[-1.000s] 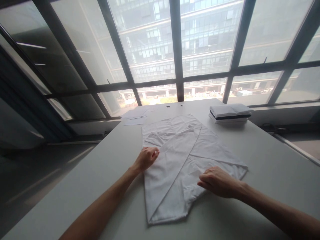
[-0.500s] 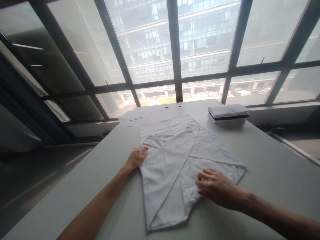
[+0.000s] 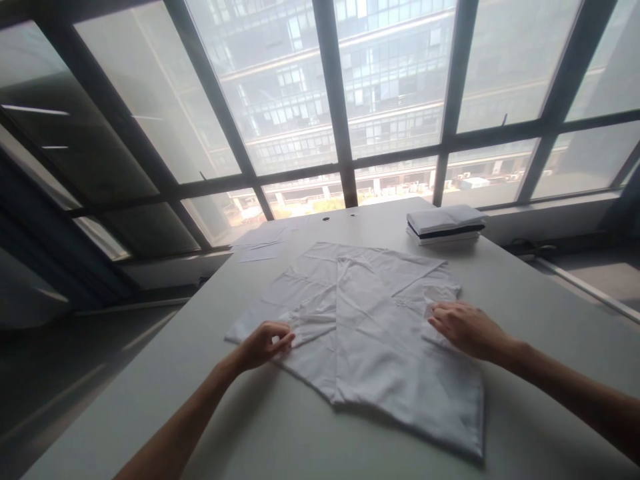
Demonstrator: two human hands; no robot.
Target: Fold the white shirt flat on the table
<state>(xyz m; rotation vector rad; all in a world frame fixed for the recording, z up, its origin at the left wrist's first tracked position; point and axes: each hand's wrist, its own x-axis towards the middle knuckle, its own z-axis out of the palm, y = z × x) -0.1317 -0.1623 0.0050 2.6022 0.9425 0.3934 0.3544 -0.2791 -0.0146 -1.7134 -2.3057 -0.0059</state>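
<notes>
A white garment [image 3: 385,327] lies partly folded on the white table, wrinkled, with a seam or fold line running down its middle. Its exact kind is not clear to me. At its left edge, my left hand [image 3: 270,341] is closed, thumb and fingers pinching the cloth. My right hand [image 3: 465,327] is on the right side of the garment, its bunched fingertips gripping a gathered part of the fabric; the palm is hidden. The garment's lower right corner points toward me along the table.
A stack of folded white cloth with a dark layer [image 3: 445,225] stands at the back right of the table [image 3: 350,447]. Sheets of paper [image 3: 260,243] lie at the back left. Tall windows [image 3: 390,80] rise beyond the far edge. Cables [image 3: 535,248] are at the far right.
The garment has been turned over or swung round: its long lower corner now points right instead of left. Both hands have shifted, the left nearer to me, the right farther and rightward.
</notes>
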